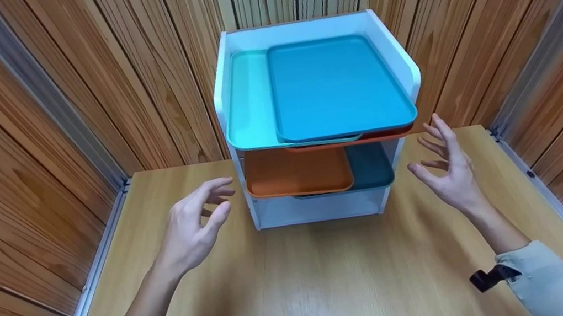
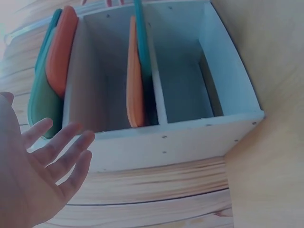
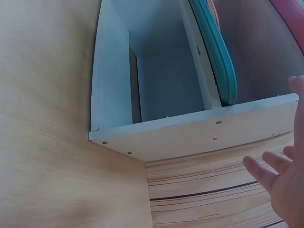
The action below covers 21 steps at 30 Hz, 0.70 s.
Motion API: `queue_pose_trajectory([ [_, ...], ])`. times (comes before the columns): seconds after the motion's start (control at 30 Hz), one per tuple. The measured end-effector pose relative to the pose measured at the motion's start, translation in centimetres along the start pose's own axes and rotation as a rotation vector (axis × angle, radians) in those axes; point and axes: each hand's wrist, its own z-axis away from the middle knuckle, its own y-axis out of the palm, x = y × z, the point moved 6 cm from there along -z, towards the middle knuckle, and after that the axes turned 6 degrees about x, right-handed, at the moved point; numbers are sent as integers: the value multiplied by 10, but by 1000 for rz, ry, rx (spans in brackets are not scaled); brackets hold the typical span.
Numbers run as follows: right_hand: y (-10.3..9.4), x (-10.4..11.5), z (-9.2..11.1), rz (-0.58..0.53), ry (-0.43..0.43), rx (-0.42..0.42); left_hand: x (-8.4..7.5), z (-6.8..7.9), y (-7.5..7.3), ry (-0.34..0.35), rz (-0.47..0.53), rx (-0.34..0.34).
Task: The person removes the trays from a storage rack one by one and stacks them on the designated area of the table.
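A white shelf unit (image 1: pixel 395 52) stands at the back of the table. On its top level, a blue tray (image 1: pixel 341 88) overlaps a turquoise tray (image 1: pixel 252 101), and the edge of a red tray (image 1: pixel 389 134) shows below them. One level down, an orange tray (image 1: pixel 297 171) lies partly over a dark teal tray (image 1: pixel 372 167). My left hand (image 1: pixel 194 224) is held left of the unit, fingers loosely bent and holding nothing. On the other side my right hand (image 1: pixel 450 172), also holding nothing, has its fingers spread near the unit's right side.
The bottom compartment (image 2: pixel 183 90) of the unit shows no tray inside. Wood-grain panels (image 1: pixel 152 77) rise behind and at both sides of the wooden table (image 1: pixel 323 285). Metal rails (image 1: pixel 92 275) run along the table's sides.
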Motion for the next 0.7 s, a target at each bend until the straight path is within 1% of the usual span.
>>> queue_pose_trajectory([
  [0.1, 2, 3, -4, -21, -37, -8, -8, -3, -1, 12, 33, 5],
  [0.37, 5, 5, -10, -70, -93, -13, -33, -13, 2, 82, 125, 37],
  [0.6, 11, 2, -12, -118, -120, -9, -57, -29, -1, 160, 195, 4],
  [0.7, 14, 1, -13, -129, -126, -10, -68, -36, -1, 190, 204, 5],
])
